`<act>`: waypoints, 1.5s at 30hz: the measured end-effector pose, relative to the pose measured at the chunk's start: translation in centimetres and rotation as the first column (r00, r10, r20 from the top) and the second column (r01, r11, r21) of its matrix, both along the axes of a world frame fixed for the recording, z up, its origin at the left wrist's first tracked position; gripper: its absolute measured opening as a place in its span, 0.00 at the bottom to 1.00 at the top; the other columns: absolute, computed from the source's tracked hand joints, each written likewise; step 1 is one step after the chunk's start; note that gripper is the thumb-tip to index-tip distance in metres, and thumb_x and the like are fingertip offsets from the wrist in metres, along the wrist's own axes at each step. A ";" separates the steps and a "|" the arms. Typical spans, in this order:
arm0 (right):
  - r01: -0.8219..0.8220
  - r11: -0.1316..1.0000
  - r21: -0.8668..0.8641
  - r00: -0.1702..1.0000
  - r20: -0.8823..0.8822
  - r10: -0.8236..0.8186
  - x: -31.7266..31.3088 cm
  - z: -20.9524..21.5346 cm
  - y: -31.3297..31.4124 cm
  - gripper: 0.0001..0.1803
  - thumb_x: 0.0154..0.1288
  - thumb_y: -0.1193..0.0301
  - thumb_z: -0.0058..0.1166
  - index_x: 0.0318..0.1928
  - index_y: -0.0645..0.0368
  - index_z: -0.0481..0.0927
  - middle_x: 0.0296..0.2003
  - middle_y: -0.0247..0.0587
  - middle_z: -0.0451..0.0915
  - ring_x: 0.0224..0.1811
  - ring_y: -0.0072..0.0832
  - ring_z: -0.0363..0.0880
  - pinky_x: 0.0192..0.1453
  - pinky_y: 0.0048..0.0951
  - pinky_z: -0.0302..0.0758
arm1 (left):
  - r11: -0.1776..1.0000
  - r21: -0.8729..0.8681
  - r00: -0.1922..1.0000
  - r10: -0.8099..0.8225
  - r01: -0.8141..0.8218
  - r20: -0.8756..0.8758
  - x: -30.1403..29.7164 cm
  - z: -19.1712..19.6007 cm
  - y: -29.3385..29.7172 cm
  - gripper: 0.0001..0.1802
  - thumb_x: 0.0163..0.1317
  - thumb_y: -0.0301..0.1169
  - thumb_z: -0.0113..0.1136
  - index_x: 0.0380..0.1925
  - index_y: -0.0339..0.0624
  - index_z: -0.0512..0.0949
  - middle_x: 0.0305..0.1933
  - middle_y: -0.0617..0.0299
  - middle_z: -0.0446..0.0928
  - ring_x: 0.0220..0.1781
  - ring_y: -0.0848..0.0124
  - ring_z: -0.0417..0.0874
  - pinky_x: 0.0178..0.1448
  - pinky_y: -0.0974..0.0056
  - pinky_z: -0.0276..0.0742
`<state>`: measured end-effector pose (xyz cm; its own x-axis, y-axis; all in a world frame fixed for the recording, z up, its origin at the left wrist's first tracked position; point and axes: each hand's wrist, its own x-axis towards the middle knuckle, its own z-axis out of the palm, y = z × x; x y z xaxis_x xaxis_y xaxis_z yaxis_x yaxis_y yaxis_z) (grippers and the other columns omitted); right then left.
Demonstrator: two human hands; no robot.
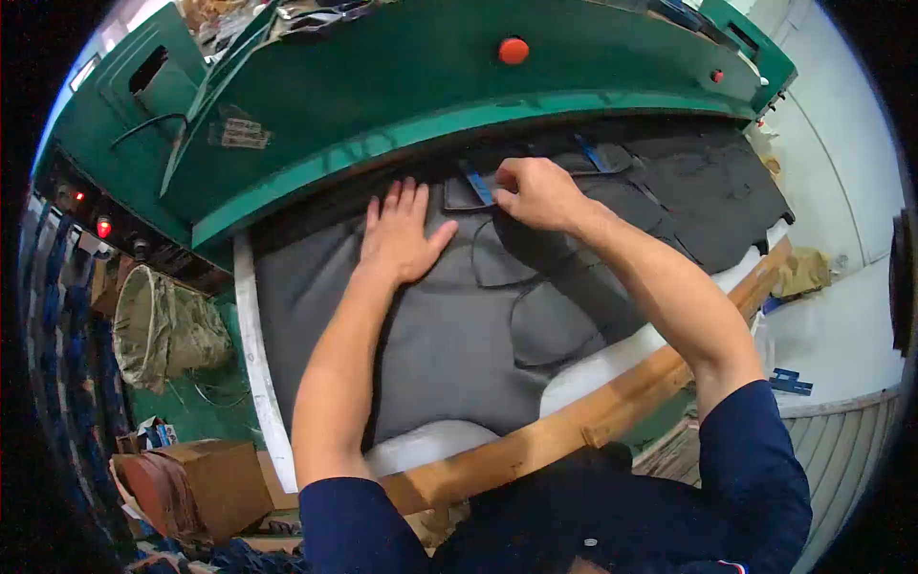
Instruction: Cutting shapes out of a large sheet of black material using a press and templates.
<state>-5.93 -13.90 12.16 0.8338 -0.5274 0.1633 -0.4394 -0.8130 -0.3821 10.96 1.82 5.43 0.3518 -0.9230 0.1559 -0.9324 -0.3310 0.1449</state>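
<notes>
A dark grey, leather-like sheet (440,335) lies across the white board under the green press. My left hand (402,234) rests flat on it, fingers spread, close to the press's lower edge. My right hand (541,194) is closed at the near edge of a long, narrow cutting die (476,182) that has blue crossbars. Its thumb and fingers pinch there, and the hand covers part of the die. Curved outlines of cut pieces show in the sheet below and beside the right hand.
The green press beam (421,77) with a red button (513,51) spans the far side. A wooden rail (535,435) runs along the near edge. At left are a cloth-lined bin (167,330) and a cardboard box (220,488). A blue metal piece (790,382) lies at right.
</notes>
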 end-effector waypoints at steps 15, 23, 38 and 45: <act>0.378 0.926 0.002 0.887 -0.287 -0.362 5.9 -2.5 1.6 0.13 0.48 0.70 0.62 0.33 0.66 0.85 0.39 0.60 0.84 0.46 0.51 0.84 0.52 0.42 0.81 | 0.999 -0.026 0.996 -0.039 0.037 -0.075 -2.0 -1.5 0.8 0.45 0.67 0.61 0.42 0.71 0.36 0.56 0.77 0.46 0.51 0.79 0.53 0.48 0.79 0.44 0.41; 0.473 0.853 0.220 0.864 -0.304 -0.401 4.9 -2.1 -0.4 0.30 0.41 0.60 0.69 0.44 0.68 0.83 0.47 0.57 0.82 0.52 0.46 0.82 0.55 0.39 0.79 | 0.999 0.018 0.997 -0.036 0.038 -0.071 -2.0 -1.2 0.7 0.45 0.67 0.62 0.40 0.72 0.37 0.54 0.77 0.47 0.51 0.79 0.54 0.48 0.79 0.45 0.41; 0.202 0.891 0.406 0.963 0.086 -0.257 1.2 -4.8 -3.8 0.22 0.46 0.60 0.64 0.40 0.61 0.82 0.42 0.54 0.83 0.48 0.47 0.82 0.54 0.41 0.77 | 0.997 0.069 0.999 -0.034 0.035 -0.025 -2.7 -0.9 -0.1 0.46 0.66 0.62 0.43 0.71 0.37 0.54 0.77 0.46 0.51 0.79 0.54 0.48 0.79 0.46 0.42; 0.379 0.925 0.001 0.909 0.185 -0.372 -6.8 -4.6 -9.0 0.24 0.52 0.55 0.61 0.37 0.65 0.79 0.42 0.54 0.81 0.47 0.49 0.80 0.50 0.48 0.76 | 0.999 0.014 0.999 -0.033 0.033 -0.008 -3.1 -0.7 0.2 0.44 0.65 0.58 0.49 0.70 0.36 0.57 0.75 0.45 0.54 0.78 0.52 0.50 0.78 0.46 0.44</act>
<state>-12.71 -22.95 7.52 0.5304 -0.7872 0.3146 -0.6421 -0.6153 -0.4572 7.83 2.02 4.75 0.3220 -0.9362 0.1405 -0.9419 -0.3018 0.1477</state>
